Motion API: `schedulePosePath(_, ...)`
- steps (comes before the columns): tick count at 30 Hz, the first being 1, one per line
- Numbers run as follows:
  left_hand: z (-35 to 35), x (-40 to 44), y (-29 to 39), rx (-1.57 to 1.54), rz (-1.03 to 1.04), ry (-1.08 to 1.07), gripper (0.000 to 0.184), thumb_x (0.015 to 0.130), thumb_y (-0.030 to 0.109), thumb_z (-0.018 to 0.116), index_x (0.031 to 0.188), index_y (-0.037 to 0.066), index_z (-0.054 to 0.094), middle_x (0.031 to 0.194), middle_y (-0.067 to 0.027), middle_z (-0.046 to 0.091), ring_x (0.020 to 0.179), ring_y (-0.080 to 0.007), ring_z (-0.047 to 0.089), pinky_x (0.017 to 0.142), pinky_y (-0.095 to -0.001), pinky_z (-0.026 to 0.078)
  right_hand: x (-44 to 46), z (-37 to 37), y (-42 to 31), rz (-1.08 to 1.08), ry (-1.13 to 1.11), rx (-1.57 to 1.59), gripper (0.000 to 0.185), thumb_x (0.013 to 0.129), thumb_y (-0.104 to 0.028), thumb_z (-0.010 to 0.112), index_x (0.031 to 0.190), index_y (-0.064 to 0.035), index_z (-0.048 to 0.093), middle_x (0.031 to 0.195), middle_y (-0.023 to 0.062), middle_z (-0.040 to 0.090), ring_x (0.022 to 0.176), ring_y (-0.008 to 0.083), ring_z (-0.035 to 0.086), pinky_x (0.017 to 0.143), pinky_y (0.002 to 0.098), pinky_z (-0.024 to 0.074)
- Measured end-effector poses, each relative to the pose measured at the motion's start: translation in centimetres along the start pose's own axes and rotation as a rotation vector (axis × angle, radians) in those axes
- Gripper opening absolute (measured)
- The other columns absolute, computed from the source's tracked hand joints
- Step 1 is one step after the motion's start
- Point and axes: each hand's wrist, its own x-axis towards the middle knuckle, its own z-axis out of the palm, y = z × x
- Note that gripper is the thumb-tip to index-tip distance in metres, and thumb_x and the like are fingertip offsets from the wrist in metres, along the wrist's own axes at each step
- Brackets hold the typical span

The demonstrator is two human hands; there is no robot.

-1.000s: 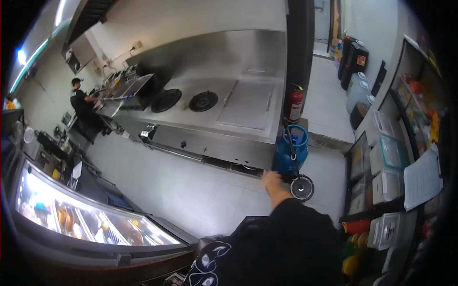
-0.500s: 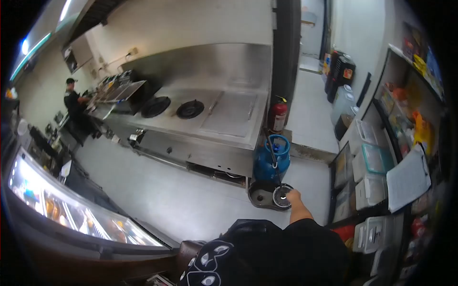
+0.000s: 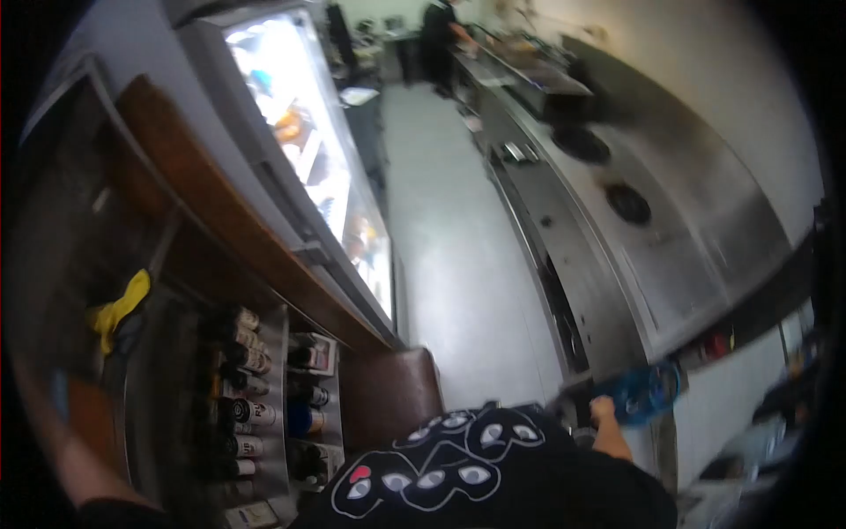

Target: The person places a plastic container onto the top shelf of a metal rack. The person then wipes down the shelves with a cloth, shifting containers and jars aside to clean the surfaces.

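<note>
In the head view, the camera has swung round since the earlier frame, the right hand [image 3: 603, 410] has moved from the round burner to beside the blue gas cylinder [image 3: 641, 397], and a left forearm [image 3: 75, 463] has come into view. The right arm reaches down, apparently handling something low beside the cylinder. Its fingers look curled, but blur hides whether they pinch anything; the cylinder's nearness leaves little room around them. Beyond that hand, the steel counter [image 3: 683, 256] carries two dark burner rings [image 3: 628, 204]. To its left are the floor [image 3: 441, 220], a brown padded seat [image 3: 388, 388] and shelved bottles [image 3: 242, 410]. The left hand is lost at the dark edge, so I cannot tell its state. Farther off, another person [image 3: 438, 44] stands by the counter.
</note>
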Motion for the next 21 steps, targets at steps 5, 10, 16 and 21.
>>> schedulePosePath(5, -0.3, -0.5, -2.2, 0.139, -0.166, -0.44, 0.072, 0.073, 0.057, 0.062, 0.122, 0.005, 0.053, 0.125, -0.0202, 0.047, 0.115, -0.04, 0.044, 0.095, -0.0536, 0.037, 2.5, -7.7, -14.3, -0.217, -0.095, 0.174, 0.032, 0.075, -0.026, 0.064, 0.101, -0.0068, 0.067, 0.096, 0.0146, 0.067, 0.088, 0.0281, 0.064, 0.078, 0.0361, 0.0504)
schedulePosePath(10, -2.9, -1.5, 2.3, -0.162, -0.263, -0.462, 0.054, 0.077, 0.039, 0.066, 0.12, 0.008, 0.055, 0.125, -0.0165, 0.05, 0.117, -0.0349, 0.045, 0.098, -0.0465, 0.038, 8.2, -10.1, -16.9, -0.489, 0.058, 0.288, 0.029, 0.078, -0.023, 0.063, 0.099, -0.0025, 0.064, 0.085, 0.0146, 0.066, 0.077, 0.0269, 0.064, 0.07, 0.0358, 0.0503)
schedulePosePath(16, -16.7, -1.5, 9.5, -0.212, -0.562, -0.728, 0.057, 0.069, 0.022, 0.076, 0.121, 0.016, 0.051, 0.141, -0.021, 0.027, 0.13, -0.0395, 0.026, 0.107, -0.0463, 0.027, 19.0, -7.9, -10.6, -0.649, -0.141, -0.057, 0.033, 0.078, -0.028, 0.058, 0.093, 0.0006, 0.065, 0.082, 0.0226, 0.064, 0.079, 0.0349, 0.065, 0.072, 0.0426, 0.0494)
schedulePosePath(21, -22.2, -5.7, 12.7, -0.343, -0.35, -0.955, 0.037, 0.078, 0.018, 0.068, 0.113, 0.009, 0.059, 0.12, -0.0113, 0.055, 0.117, -0.0299, 0.048, 0.099, -0.0415, 0.039, 17.6, -12.2, -9.9, -0.575, -0.355, -0.174, 0.024, 0.076, -0.021, 0.058, 0.083, 0.0015, 0.065, 0.069, 0.0166, 0.064, 0.065, 0.0293, 0.063, 0.058, 0.0424, 0.0476)
